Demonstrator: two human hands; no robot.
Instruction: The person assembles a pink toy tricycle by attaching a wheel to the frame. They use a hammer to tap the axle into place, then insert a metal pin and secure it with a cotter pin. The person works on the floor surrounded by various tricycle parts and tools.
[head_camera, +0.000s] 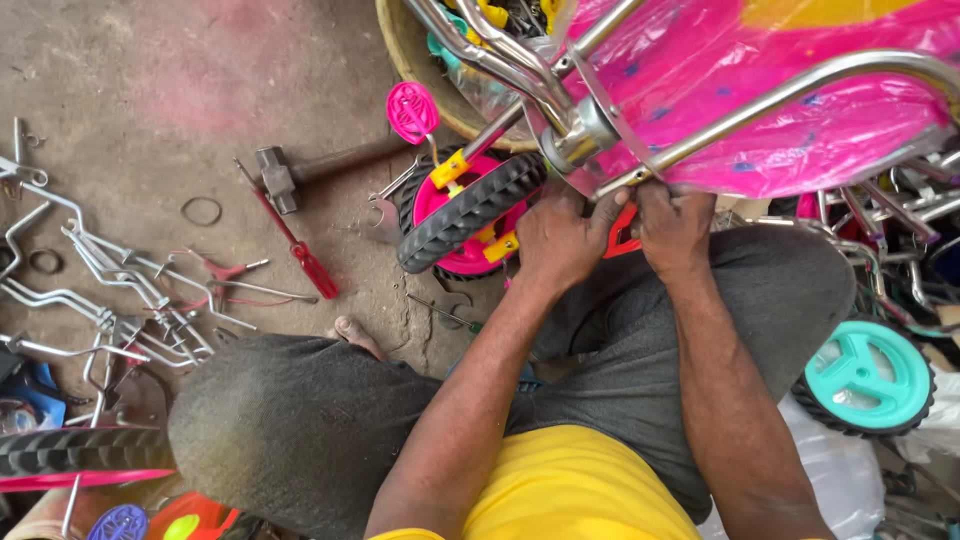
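Item: pink plastic-wrapped child's bicycle frame (760, 90), chrome tubes, above lap. Left hand (560, 240) and right hand (675, 228): grips closed on small red reflector bracket (622, 235). Black-tyred pink training wheel (470, 215) mounted; teal spare wheel (865, 378), red-handled screwdriver (300, 250) unused on floor.

Hammer (277, 178) and red screwdriver (300, 250) at upper left; chrome rods (100, 300) at left; teal wheel (868, 377) at lower right.

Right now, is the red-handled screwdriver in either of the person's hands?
No. The red-handled screwdriver lies on the ground beside the hammer, while the left hand and right hand work at the chrome frame.
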